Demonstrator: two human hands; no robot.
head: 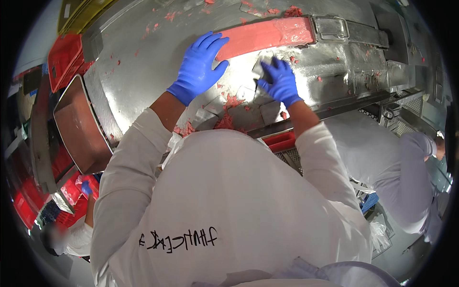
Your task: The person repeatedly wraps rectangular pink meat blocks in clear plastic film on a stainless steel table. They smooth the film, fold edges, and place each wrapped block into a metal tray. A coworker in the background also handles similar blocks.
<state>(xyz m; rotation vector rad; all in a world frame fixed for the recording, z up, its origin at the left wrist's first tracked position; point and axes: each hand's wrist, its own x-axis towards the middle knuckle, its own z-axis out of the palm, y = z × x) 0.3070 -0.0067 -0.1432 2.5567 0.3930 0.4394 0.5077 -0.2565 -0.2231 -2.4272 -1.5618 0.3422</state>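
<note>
A long flat slab of pink ground meat lies across the steel worktable. Its right end meets a rectangular metal chute mouth with a wire clasp. My left hand, in a blue glove, rests against the slab's left end, fingers extended and thumb spread. My right hand, also blue-gloved and slightly blurred, is below the slab. Its fingers and thumb are at a small thin metal plate; blur hides whether they grip it. Similar metal plates lie nearer my body among meat scraps.
A deep steel bin stands by the table's left end. Red crates and a yellow crate sit beyond it. A co-worker in white is at lower left, another at right. A red tray shows below the table edge.
</note>
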